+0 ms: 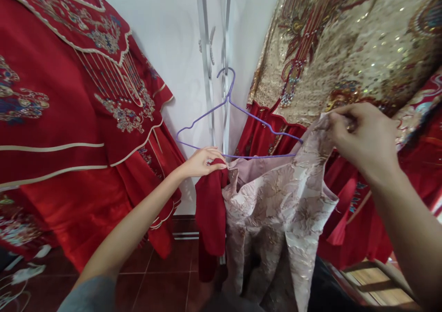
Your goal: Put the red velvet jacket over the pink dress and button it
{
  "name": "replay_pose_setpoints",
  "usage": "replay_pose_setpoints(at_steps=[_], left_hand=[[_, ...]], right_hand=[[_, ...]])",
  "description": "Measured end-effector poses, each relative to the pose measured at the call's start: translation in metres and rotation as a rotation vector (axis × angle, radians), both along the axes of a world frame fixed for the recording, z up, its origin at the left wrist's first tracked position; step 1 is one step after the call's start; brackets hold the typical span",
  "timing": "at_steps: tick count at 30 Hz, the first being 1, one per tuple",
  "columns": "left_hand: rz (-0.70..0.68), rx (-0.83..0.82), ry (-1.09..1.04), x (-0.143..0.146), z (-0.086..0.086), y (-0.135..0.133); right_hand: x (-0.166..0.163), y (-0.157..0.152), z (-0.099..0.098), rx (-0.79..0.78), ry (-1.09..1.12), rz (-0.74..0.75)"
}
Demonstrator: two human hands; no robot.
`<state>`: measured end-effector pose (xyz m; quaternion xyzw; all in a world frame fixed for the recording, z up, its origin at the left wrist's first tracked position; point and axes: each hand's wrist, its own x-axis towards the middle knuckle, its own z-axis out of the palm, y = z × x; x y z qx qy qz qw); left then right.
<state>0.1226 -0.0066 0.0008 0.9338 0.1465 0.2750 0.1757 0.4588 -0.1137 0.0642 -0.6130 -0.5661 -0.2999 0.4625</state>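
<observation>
A pale pink brocade dress [272, 201] with a raised pattern hangs between my two hands. My right hand [362, 141] pinches its right shoulder strap near the top. With thumb and fingers, my left hand [203, 161] grips the dress's other upper edge, where a dark red cloth [211, 206] hangs close beside it. The purple hanger [203, 115] hooks onto the white metal rack behind; its right end goes into the dress near the strap held on the right, and its left end is bare. The bottom of the dress runs out of view.
Red embroidered garments [65, 86] with beaded fringe hang at left. A gold sequined garment [348, 49] over red cloth hangs at right. The white metal rack [207, 36] stands against a white wall. White cables [24, 275] lie on the red tiled floor [165, 275].
</observation>
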Motion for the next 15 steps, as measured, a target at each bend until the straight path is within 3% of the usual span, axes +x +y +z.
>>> replay_pose_setpoints(at_steps=[7, 11, 15], left_hand=[[-0.100, -0.122, -0.063, 0.022, 0.004, -0.012], [-0.099, -0.130, -0.096, 0.028, 0.000, -0.012], [0.008, -0.027, -0.050, 0.018, 0.000, -0.011]], right_hand=[[-0.039, 0.027, 0.007, -0.007, -0.069, 0.204], [-0.050, 0.047, -0.011, -0.107, -0.013, 0.204], [-0.051, 0.056, -0.030, -0.229, -0.026, 0.297]])
